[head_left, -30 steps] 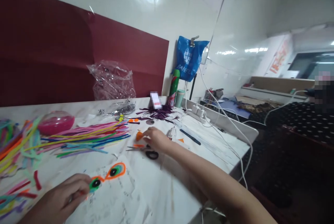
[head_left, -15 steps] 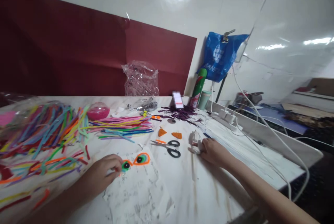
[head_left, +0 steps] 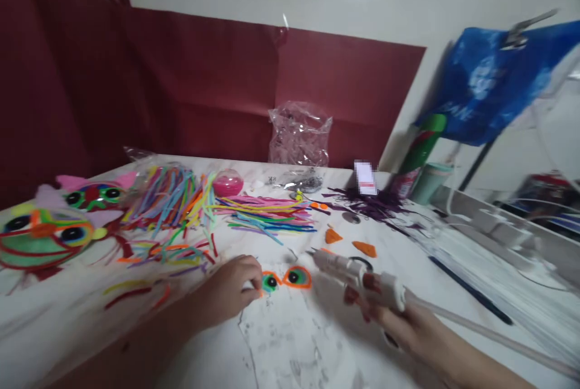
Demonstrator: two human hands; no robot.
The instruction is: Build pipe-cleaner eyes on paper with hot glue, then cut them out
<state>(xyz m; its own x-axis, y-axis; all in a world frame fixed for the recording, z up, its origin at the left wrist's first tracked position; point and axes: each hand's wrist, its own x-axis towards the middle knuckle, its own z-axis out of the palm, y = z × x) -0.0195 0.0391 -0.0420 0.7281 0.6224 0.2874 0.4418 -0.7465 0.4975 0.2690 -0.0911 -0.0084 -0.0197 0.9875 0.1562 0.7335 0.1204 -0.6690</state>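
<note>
right hand (head_left: 408, 325) wraps shut around a glue gun (head_left: 353, 271), nozzle aimed at ten o'clock toward the felt eyes (head_left: 285, 279) on a paper sheet (head_left: 290, 340) at the table's six o'clock; left hand (head_left: 229, 292) pinches their edge, close enough that glue may catch fingertips.

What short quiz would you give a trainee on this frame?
1. True or false: the right hand grips a white glue gun.
2. The left hand pinches: A the pink dome, B the felt eyes, C the blue bag?
3. Fill in: the two loose felt triangles beyond the glue gun are ____.
Key: 1 true; 2 B; 3 orange.
</note>
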